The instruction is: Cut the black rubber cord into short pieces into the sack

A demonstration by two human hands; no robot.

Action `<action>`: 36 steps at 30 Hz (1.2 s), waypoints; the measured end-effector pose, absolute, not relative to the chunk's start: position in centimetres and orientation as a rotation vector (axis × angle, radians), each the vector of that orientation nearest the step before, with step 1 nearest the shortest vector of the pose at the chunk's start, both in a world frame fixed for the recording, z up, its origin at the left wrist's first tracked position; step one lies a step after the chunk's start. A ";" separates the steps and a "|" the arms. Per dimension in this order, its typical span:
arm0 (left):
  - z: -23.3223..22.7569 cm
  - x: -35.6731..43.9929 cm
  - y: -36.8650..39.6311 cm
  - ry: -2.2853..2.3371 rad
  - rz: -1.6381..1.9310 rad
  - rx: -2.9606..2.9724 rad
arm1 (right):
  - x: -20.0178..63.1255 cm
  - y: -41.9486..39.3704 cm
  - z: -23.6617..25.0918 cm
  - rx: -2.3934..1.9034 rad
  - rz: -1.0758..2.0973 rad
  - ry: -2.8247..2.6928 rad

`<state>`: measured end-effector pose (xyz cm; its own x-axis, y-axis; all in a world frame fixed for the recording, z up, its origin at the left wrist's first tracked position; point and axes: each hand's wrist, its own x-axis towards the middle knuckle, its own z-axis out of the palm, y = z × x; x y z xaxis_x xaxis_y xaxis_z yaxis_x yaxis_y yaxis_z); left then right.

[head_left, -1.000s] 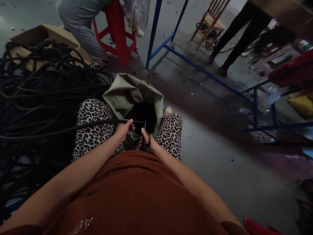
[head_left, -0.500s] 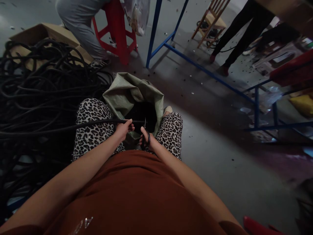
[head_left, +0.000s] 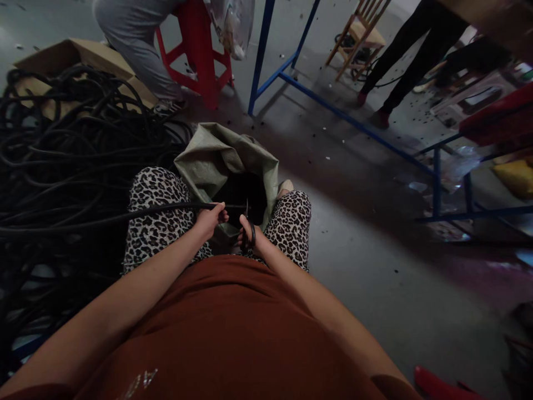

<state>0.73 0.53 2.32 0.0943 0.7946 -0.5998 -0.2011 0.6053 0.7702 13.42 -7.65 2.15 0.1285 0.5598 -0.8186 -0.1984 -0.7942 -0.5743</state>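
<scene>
My left hand (head_left: 211, 219) is closed around a black rubber strip (head_left: 162, 208), which runs in from the left across my knee. Its end reaches to the scissors (head_left: 247, 210), whose dark handles my right hand (head_left: 250, 233) grips. The blades point away from me at the strip's end; whether they touch it I cannot tell. Both hands are over the near side of an opened green woven sack (head_left: 200, 161) between my knees. The inside of the sack is dark, so its contents do not show.
A large tangled heap of black strips (head_left: 83, 150) lies at my left, with a cardboard box (head_left: 95, 58) behind it. Ahead are a red stool (head_left: 200, 55) with a seated person, a blue metal frame (head_left: 333, 111), a wooden chair (head_left: 360, 36) and a standing person's legs (head_left: 403, 55).
</scene>
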 end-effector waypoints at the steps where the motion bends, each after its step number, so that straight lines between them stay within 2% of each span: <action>1: 2.3 0.7 0.5 1.269 0.804 0.581 | 13.4 -7.7 2.2 -1.842 1.712 -0.356; 19: 2.1 0.9 0.5 1.329 0.767 0.521 | 13.1 -7.7 2.2 -2.039 1.657 -0.498; 36: 1.1 0.5 0.9 1.364 0.787 0.511 | 13.1 -7.8 3.3 -2.025 1.654 -0.424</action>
